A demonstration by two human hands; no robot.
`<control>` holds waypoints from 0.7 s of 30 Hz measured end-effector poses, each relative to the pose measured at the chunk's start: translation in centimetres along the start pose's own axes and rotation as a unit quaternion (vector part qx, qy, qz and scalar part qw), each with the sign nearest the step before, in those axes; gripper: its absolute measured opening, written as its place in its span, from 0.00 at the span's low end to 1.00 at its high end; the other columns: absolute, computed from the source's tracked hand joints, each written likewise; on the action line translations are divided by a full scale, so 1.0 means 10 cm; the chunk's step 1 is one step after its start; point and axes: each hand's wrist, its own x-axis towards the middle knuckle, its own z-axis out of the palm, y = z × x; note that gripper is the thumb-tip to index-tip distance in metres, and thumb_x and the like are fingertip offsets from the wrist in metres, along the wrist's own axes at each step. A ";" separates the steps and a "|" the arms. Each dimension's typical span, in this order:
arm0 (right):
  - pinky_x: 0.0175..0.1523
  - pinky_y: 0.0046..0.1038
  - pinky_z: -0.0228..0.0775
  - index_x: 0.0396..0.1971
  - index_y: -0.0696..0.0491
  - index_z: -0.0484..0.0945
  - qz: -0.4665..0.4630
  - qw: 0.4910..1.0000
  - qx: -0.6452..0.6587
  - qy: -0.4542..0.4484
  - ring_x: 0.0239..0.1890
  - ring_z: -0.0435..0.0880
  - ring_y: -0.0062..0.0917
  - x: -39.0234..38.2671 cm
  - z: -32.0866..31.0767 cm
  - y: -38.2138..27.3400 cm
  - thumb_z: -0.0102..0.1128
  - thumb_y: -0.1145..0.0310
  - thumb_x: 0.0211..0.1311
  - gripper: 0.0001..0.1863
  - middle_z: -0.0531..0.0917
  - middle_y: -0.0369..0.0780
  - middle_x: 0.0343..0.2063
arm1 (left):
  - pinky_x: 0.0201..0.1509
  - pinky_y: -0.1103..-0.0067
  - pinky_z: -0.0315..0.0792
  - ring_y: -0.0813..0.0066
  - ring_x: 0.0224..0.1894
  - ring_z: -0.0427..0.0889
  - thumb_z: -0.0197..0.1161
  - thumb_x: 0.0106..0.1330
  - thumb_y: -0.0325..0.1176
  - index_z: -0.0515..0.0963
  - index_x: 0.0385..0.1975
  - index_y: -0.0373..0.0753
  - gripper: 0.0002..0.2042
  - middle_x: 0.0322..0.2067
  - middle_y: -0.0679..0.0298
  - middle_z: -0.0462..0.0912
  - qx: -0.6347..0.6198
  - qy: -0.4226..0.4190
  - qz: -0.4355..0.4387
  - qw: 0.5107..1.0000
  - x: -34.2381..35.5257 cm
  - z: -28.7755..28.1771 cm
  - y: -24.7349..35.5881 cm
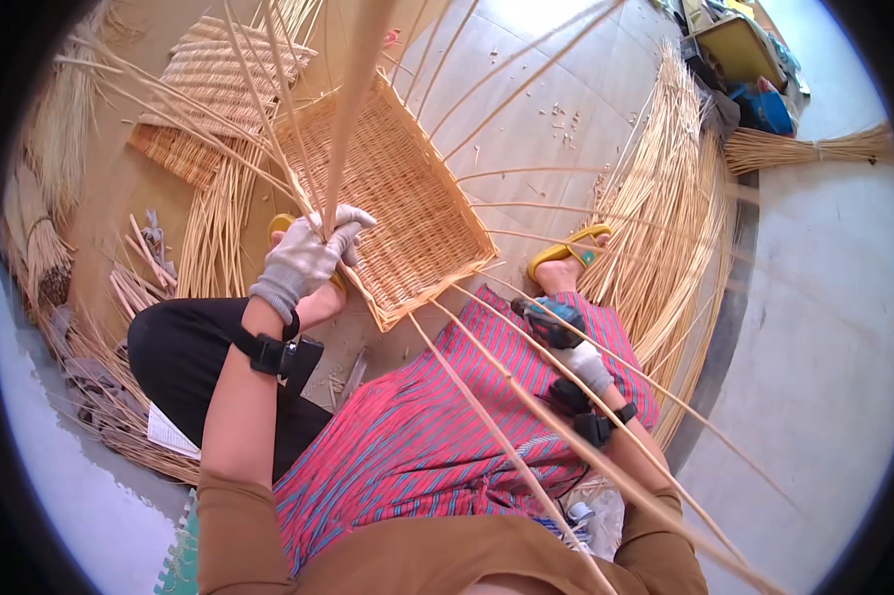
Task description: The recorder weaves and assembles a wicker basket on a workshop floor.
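Observation:
A rectangular woven wicker basket point(392, 188) lies in front of me with its inside facing up. Long pale rods fan out from its edges. My left hand point(313, 248), in a light grey knit glove, is closed around a few upright rods point(340, 129) at the basket's left edge. One of them rises close past the camera and blurs. On the right, by the striped cloth over my lap, my gloved right hand point(586, 367) is closed on a teal-and-black power tool point(554, 321). Its fingers are partly hidden, and the tool's working end cannot be made out.
Bundles of long rods point(660, 198) lie on the right, more rods point(219, 228) on the left. A woven wicker panel point(209, 79) stands behind at upper left. Offcuts point(561, 124) litter the floor. A blue container point(764, 107) sits far right. Rods cross above my lap.

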 end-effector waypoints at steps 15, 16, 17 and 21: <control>0.25 0.30 0.72 0.34 0.52 0.83 0.128 0.980 -0.141 0.050 0.18 0.80 0.22 0.30 0.15 -0.79 0.66 0.68 0.56 0.07 0.80 0.33 0.16 | 0.32 0.87 0.71 0.89 0.26 0.74 0.54 0.76 0.27 0.82 0.47 0.38 0.09 0.25 0.73 0.78 -0.082 0.034 -0.039 0.995 -0.01 0.02 0.10; 0.25 0.30 0.72 0.34 0.52 0.83 0.131 0.980 -0.144 0.051 0.18 0.80 0.22 0.33 0.16 -0.73 0.66 0.68 0.56 0.07 0.80 0.33 0.16 | 0.32 0.87 0.71 0.89 0.26 0.74 0.54 0.76 0.27 0.82 0.47 0.38 0.09 0.25 0.73 0.78 -0.085 0.033 -0.040 0.995 -0.01 0.03 0.11; 0.25 0.30 0.71 0.34 0.52 0.83 0.069 0.984 -0.153 0.056 0.17 0.80 0.22 0.34 0.20 -0.69 0.66 0.69 0.56 0.07 0.80 0.33 0.16 | 0.31 0.87 0.71 0.89 0.26 0.74 0.54 0.76 0.27 0.82 0.47 0.38 0.09 0.25 0.73 0.78 -0.078 0.043 -0.043 0.995 -0.01 0.03 0.12; 0.23 0.28 0.69 0.35 0.51 0.83 0.047 0.984 -0.163 0.047 0.17 0.78 0.20 0.36 0.23 -0.71 0.65 0.70 0.55 0.08 0.82 0.34 0.19 | 0.32 0.87 0.71 0.88 0.27 0.74 0.55 0.75 0.28 0.82 0.48 0.37 0.09 0.26 0.72 0.79 -0.072 0.052 -0.054 0.995 -0.03 0.03 0.08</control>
